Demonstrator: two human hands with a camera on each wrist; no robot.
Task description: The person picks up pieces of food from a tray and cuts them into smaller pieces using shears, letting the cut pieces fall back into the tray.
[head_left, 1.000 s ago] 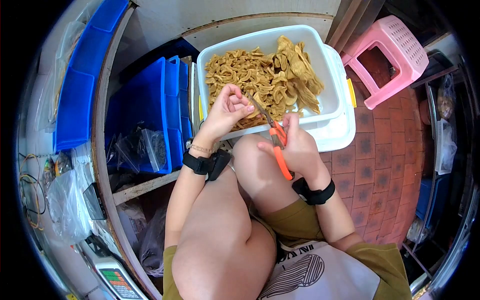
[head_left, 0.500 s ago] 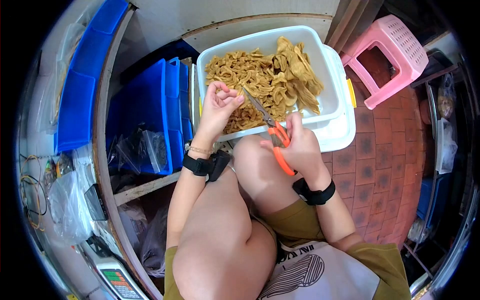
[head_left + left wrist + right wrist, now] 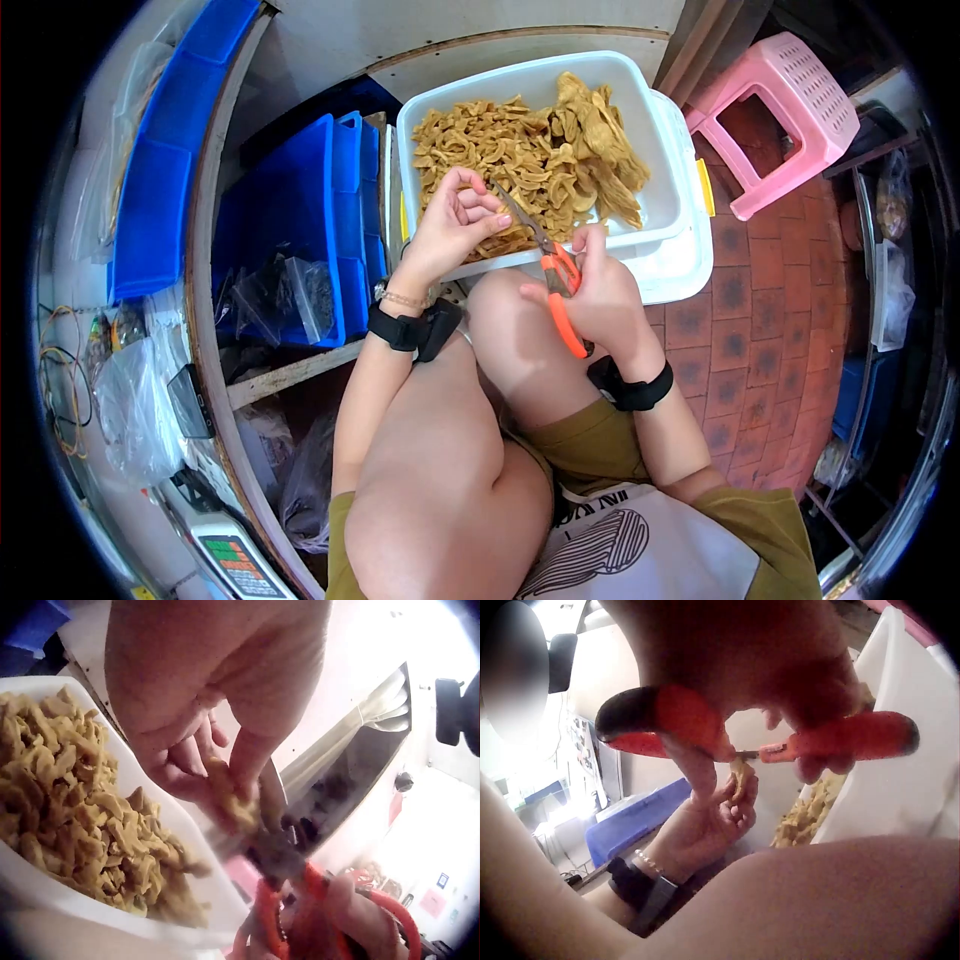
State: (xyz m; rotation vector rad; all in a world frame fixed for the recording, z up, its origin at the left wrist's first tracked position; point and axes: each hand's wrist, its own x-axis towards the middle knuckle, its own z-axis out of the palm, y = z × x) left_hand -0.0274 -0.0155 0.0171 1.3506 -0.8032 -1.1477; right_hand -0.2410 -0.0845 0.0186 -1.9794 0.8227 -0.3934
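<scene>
My left hand (image 3: 450, 225) pinches a small tan, wrinkled piece of food (image 3: 238, 802) between thumb and fingers, over the near left part of a white tub (image 3: 668, 190). My right hand (image 3: 605, 300) grips orange-handled scissors (image 3: 568, 325), fingers and thumb around the handles. The dark blades point up and left, right at the piece in the left fingers. In the right wrist view the piece (image 3: 740, 780) hangs just under the blades. Below, the tub holds a heap of short cut pieces (image 3: 470, 140); larger uncut pieces (image 3: 600, 140) lie at its right.
Under the tub is a white lidded box (image 3: 690, 260) with yellow clips. Blue bins (image 3: 290, 210) stand on the left, bagged goods inside. A pink stool (image 3: 800, 110) is at the right on red tiles. My bare knees rise close to the tub's near edge. A scale (image 3: 235, 550) sits lower left.
The left hand drew left from the blades half a second ago and has now come back right, against them. The scissors stay in the right hand, shifting only slightly.
</scene>
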